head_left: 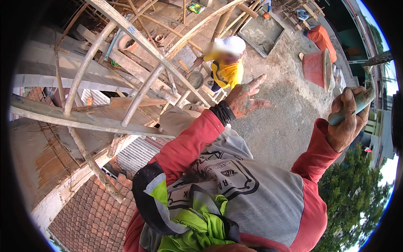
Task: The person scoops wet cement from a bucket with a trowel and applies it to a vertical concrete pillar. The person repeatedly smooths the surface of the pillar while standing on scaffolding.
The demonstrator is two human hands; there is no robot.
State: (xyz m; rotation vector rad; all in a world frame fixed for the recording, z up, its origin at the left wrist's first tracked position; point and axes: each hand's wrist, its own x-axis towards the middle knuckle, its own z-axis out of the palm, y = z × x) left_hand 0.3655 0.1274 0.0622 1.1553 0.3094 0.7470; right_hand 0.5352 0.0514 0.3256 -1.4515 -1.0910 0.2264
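From where I stood, the person's left hand (pixel 245 98) was stretched out with nothing in it, its fingers spread wide and smeared with grey, a dark band around the wrist. The right hand (pixel 348 119) was wrapped around the pale green handle of a trowel (pixel 364 100), held up well away from the body on the right, its dark metal end pointing upward. Just beyond the left hand, lower down, a co-worker (pixel 228 71) in a yellow top and white head covering stood beside a round bucket (pixel 195 79). A reddish tub (pixel 315 72) sat on the ground between the two hands' directions, near an orange sheet (pixel 322 42). Farther off lay a square mixing tray (pixel 274 43). Pole scaffolding (pixel 142 94) rose on the left, above a tiled roof (pixel 92 210).
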